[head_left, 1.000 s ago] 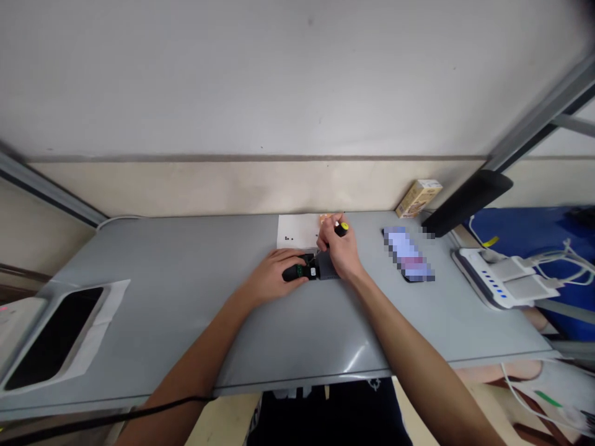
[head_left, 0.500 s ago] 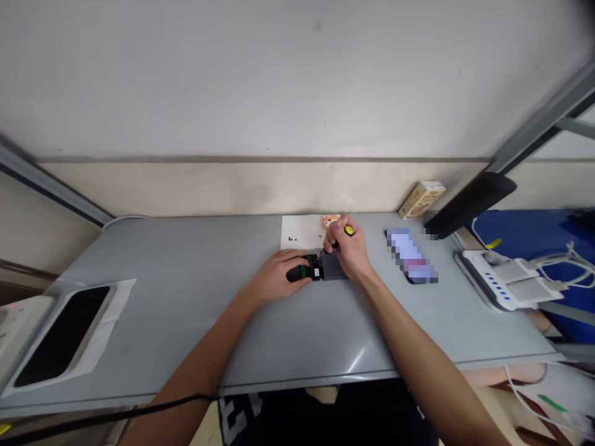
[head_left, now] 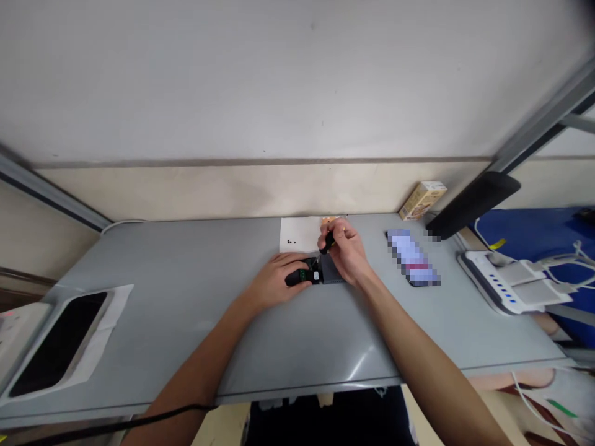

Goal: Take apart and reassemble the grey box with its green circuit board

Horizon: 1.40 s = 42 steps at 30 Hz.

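Observation:
My left hand (head_left: 279,280) is wrapped around a small black device with a green circuit board (head_left: 304,274), pressing it on the grey desk. A screwdriver (head_left: 329,241) with a black and yellow handle is gripped in my right hand (head_left: 346,251). Its thin shaft slants down to the device, and I cannot make out the exact point of contact. Beneath my right hand a dark grey flat box (head_left: 331,271) butts against the device's right end. Behind them lies a white paper sheet (head_left: 302,230) bearing several tiny black screws (head_left: 290,242), plus an orange item (head_left: 328,220) partly hidden by my fingers.
To the right are a phone (head_left: 413,257), a small carton (head_left: 423,199), a black cylinder (head_left: 474,204) and a white power strip (head_left: 497,282) with plugged-in adapters. A tablet (head_left: 60,341) rests at the left. A black cable (head_left: 139,421) crosses the front edge.
My right hand has tilted the screwdriver, so its handle's yellow end no longer faces me and more black shows. My left hand keeps its hold on the device. The camera view has shifted slightly.

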### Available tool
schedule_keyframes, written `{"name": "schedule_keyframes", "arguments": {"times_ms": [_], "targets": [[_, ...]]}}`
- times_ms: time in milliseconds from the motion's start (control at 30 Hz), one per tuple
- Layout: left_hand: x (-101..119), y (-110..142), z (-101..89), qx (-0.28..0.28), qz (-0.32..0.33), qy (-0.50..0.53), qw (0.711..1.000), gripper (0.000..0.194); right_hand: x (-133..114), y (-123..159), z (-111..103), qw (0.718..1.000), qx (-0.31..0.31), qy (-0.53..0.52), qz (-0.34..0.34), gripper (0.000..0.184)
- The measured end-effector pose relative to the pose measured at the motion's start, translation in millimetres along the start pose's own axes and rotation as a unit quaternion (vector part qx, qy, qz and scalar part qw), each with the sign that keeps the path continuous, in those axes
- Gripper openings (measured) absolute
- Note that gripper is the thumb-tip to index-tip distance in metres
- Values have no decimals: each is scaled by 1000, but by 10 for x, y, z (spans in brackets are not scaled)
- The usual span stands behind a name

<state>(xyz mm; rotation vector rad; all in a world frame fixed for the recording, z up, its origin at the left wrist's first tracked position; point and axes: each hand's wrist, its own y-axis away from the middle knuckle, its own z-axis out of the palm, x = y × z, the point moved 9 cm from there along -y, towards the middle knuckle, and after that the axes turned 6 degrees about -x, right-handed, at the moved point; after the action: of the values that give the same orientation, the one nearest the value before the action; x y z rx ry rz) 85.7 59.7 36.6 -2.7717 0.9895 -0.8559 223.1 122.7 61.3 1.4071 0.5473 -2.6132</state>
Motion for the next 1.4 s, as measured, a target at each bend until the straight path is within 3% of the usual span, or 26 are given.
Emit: {"name": "schedule_keyframes", "arguments": {"times_ms": [167,267,467,667,900,1000,1200,1400], "targets": [[12,1,-16,1,-4,0,1000,21,-10,-3,12,1000,9,3,-25,44],[17,1,-25,4,-8,-1,1000,21,-20,-4,68,999,-5,-49,4,43],[-2,13,-1,5,-9,-1,1000,23,-15,28,60,993,16,-109,52,19],[8,14,-2,12,-6,-3,1000,23,-52,18,37,999,24,-45,12,41],[9,4,-6,12,-6,-4,1000,23,-67,-12,55,1000,-1,-11,4,35],[9,7,4,6,-4,-4,1000,22,-98,-4,-16,1000,21,16,-15,30],[10,8,7,0,-11,-6,1000,19,-42,-6,-58,999,31,11,-14,43],[9,1,13,-4,-4,-13,1000,23,-34,-14,48,996,-3,-78,45,30]]}}
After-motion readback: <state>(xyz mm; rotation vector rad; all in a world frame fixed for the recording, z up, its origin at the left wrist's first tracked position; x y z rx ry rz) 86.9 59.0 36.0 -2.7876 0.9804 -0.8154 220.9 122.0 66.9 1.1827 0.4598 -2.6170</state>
